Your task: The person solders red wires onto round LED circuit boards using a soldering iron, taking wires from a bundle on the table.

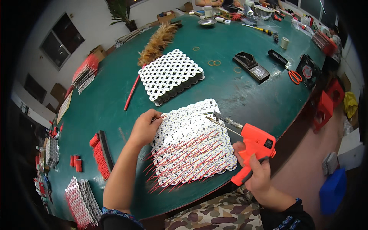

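Note:
A white scalloped panel (184, 128), patterned with round shapes, lies flat in front of me. Many thin red wires (188, 157) run slantwise across its near half, their ends poking past the left edge. At the panel's upper left edge, my left hand (147, 126) pinches what looks like a thin red wire, mostly hidden by the fingers. My right hand (256, 174) grips a red soldering gun (257, 143) by its handle. The gun's metal tip and thin feed tube point left, over the panel's upper right part.
Behind the panel stands a white-topped block of round cells (170, 76), beside a feather duster (159, 44). Red wire bundles (101, 157) lie to the left. Towards the right are a black tray (251, 67), orange-handled scissors (295, 76) and rubber bands (214, 63). The green table's edge curves close to me.

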Action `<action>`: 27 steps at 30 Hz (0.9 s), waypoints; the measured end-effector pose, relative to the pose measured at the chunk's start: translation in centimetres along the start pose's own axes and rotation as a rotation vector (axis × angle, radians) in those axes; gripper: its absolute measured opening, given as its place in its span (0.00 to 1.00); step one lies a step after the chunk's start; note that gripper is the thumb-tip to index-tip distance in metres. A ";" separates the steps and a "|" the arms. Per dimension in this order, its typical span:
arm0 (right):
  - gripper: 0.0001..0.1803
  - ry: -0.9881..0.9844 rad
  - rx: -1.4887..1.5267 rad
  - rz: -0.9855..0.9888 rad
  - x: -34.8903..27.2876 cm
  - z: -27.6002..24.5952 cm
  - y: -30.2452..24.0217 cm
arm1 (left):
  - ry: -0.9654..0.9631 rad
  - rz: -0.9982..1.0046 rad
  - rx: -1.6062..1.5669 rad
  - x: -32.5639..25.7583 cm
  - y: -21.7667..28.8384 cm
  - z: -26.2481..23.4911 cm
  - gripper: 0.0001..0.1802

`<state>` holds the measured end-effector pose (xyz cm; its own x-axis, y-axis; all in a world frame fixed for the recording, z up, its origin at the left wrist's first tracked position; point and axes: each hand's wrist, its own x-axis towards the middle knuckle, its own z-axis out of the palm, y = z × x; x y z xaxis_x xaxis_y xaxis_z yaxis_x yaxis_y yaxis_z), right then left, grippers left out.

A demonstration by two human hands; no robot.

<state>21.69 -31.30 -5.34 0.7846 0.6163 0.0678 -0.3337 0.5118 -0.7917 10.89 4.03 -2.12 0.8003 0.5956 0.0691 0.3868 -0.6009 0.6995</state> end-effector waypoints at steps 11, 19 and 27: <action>0.28 0.016 -0.095 0.009 -5.0 0.8 -0.3 | 0.026 0.072 0.027 -5.4 -0.4 -0.7 0.05; 0.17 -0.110 -0.319 -0.105 -4.1 2.3 -5.8 | -0.079 -0.059 -0.942 -10.5 4.7 -1.7 0.06; 0.31 -0.285 -0.533 -0.009 -1.7 10.1 -4.7 | -0.341 -0.146 -1.262 -15.5 9.4 1.5 0.07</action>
<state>16.68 -28.72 4.43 0.5905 0.7872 0.1780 0.0380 0.1932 -0.9804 2.84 -11.69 2.30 0.9346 0.3365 -0.1155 -0.0631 0.4761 0.8771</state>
